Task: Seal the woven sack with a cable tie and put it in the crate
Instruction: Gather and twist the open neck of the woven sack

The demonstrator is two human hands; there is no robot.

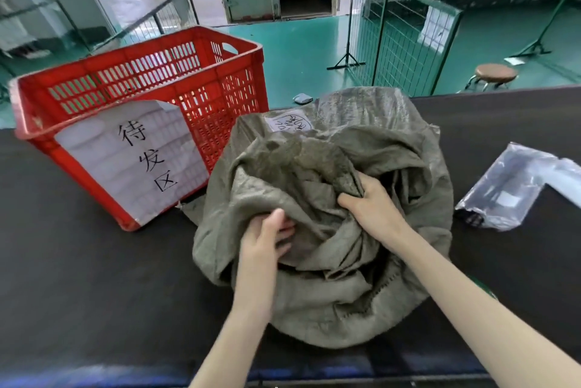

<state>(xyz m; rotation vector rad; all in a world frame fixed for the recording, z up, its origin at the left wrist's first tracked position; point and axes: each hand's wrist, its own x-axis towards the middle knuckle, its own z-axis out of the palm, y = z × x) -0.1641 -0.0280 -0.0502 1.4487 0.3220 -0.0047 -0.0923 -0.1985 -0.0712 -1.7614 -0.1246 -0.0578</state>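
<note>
A grey-green woven sack sits crumpled on the black table, its mouth loose and folded toward me. My left hand grips a fold of the sack's mouth at the lower left. My right hand clutches a bunch of the fabric near the middle. A red slatted plastic crate stands to the left of the sack, touching it, with a white paper sign on its front. No cable tie is visible.
A clear plastic bag with dark contents lies on the table at the right. Beyond the table are a green floor, a green mesh fence panel, a round stool and an open doorway.
</note>
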